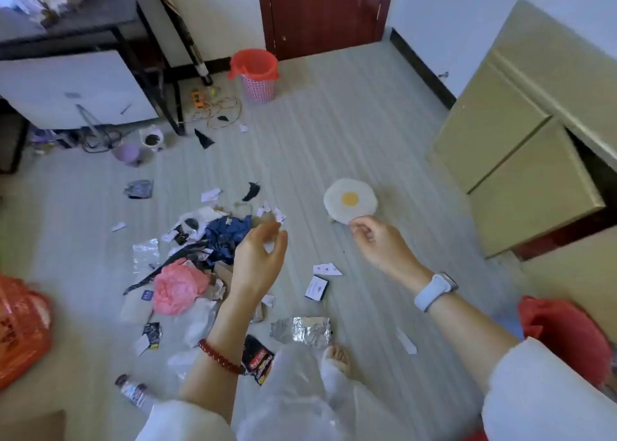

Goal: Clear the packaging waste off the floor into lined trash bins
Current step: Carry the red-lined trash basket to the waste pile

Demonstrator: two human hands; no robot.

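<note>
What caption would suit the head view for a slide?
Both hands, left hand and right hand, hover empty above scattered packaging waste; pink lined bin waits by the door.

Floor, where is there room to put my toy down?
Bare floor lies between the pink bin, the egg-shaped mat and the cabinet. Another bare strip runs right of the foil wrapper. It is crowded on the left, around the pink bag and blue wrapper.
</note>
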